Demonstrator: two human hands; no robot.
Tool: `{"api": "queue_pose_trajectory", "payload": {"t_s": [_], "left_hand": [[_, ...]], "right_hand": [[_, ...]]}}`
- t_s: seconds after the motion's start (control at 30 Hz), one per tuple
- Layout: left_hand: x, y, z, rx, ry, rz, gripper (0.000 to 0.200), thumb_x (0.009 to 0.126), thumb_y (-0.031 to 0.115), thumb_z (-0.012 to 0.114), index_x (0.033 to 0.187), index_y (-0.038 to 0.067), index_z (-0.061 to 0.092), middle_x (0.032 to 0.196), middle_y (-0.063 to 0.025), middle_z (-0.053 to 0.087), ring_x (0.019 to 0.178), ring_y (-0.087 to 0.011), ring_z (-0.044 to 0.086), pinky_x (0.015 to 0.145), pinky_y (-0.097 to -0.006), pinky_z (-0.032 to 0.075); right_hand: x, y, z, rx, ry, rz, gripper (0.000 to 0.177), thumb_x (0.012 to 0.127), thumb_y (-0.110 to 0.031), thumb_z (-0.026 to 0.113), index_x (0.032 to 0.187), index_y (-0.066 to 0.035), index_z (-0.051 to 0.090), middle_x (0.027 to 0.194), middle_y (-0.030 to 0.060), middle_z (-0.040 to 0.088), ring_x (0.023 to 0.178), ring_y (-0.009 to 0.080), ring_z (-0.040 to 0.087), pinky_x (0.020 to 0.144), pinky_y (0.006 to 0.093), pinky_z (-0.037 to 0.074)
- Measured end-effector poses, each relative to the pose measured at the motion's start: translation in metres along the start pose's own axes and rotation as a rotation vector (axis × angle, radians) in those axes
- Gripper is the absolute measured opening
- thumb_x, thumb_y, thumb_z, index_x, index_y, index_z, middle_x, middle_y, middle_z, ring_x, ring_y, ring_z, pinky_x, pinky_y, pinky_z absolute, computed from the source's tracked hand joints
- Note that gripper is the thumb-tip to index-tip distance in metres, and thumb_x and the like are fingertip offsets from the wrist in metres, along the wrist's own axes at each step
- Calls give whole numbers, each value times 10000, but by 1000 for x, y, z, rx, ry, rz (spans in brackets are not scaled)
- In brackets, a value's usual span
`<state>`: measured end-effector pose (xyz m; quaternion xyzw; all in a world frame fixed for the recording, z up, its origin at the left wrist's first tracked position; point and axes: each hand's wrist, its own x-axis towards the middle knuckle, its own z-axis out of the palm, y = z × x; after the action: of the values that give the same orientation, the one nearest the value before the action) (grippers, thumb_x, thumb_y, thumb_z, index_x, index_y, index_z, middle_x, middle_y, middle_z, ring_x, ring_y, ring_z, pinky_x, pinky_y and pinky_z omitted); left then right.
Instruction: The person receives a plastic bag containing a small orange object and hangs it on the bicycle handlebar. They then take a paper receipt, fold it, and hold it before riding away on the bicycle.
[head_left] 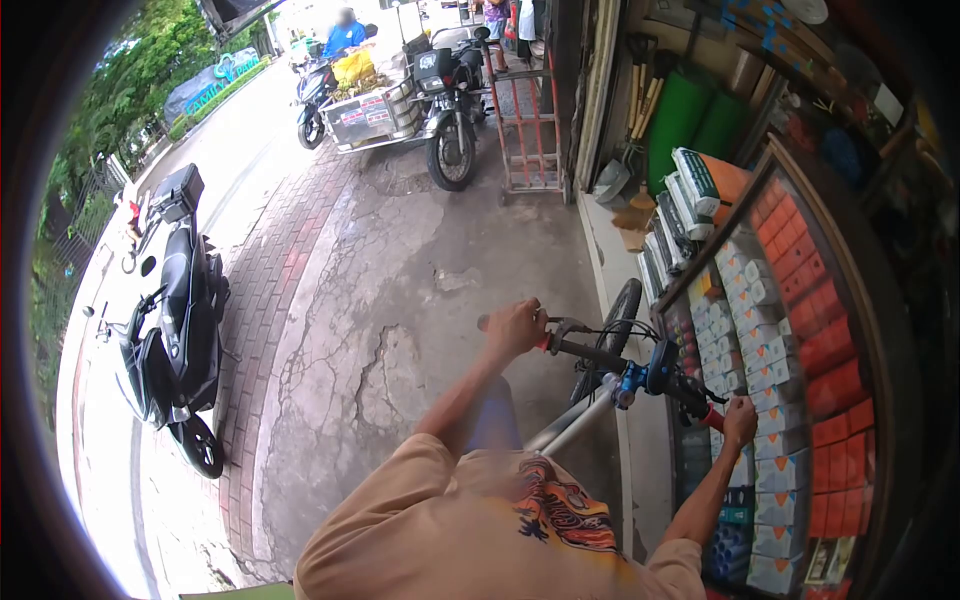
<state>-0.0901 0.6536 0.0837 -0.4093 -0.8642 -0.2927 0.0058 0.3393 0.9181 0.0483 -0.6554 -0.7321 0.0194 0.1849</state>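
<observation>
A bicycle (pixel 572 422) with a silver frame stands in front of me, its front wheel (pixel 622 318) turned toward the shop side. My left hand (pixel 518 328) is wrapped round the left end of the handlebar (pixel 590 352), beside the brake lever. On the other end, my right hand (pixel 740 422) is closed round the grip, where a red part (pixel 713 418) shows next to the fingers. Blue clamp parts (pixel 630 382), a dark device and several cables sit at the handlebar's middle. My body hides the rear of the bicycle.
A glass display case (pixel 790 400) with stacked boxes stands close on my right. Farther ahead are stacked bags (pixel 690 195), a red hand truck (pixel 527 135) and a motorcycle with a loaded sidecar (pixel 375 120). A scooter (pixel 178 310) is parked left on cracked pavement (pixel 330 350).
</observation>
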Motion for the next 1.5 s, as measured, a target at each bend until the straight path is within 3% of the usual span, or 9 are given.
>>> {"api": "queue_pose_trajectory", "payload": {"t_s": [0.33, 1.5], "left_hand": [[-4, -5, -2, 5, 104, 42, 228, 861, 276, 570, 802, 60, 612, 755, -138, 659, 699, -343, 659, 636, -463, 513], [-7, -4, -10, 8, 102, 48, 213, 867, 250, 562, 788, 63, 625, 749, -113, 657, 745, -291, 661, 658, -426, 517]], "right_hand": [[-4, -6, -1, -20, 48, -16, 274, 900, -291, 515, 886, -71, 678, 894, 178, 688, 830, 413, 646, 679, 520, 500], [-10, -17, -7, 6, 28, 36, 295, 905, -312, 487, 926, -76, 663, 938, 173, 687, 870, 417, 641, 718, 525, 498]]}}
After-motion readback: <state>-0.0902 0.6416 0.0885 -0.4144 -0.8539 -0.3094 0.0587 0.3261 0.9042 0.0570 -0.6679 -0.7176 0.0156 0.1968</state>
